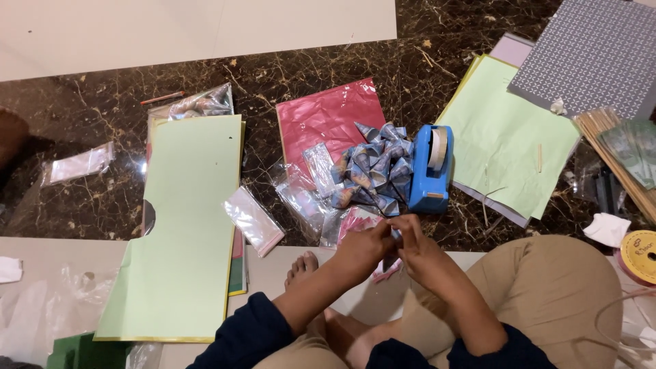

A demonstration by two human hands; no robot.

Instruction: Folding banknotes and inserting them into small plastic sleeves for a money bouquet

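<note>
We're sitting on the floor, both hands meeting just in front of the knees. Left hand (365, 249) and right hand (418, 249) are pinched together on a small folded piece of paper (396, 234), fingertips touching. It's mostly hidden by the fingers, so we can't tell its shape.

Just beyond the hands: a pile of folded paper cones (376, 171), blue-grey patterned, lying partly on a red sheet (321, 116). The blue tape dispenser (430, 167) touches the pile's right edge. Clear plastic sleeves (253, 220) lie left of the pile.

A big light green sheet (184, 225) is on the far left, another green sheet (502, 137) right of the dispenser. A bundle of sticks (611, 147) is at the right edge, with a ribbon spool (639, 254) below it.
</note>
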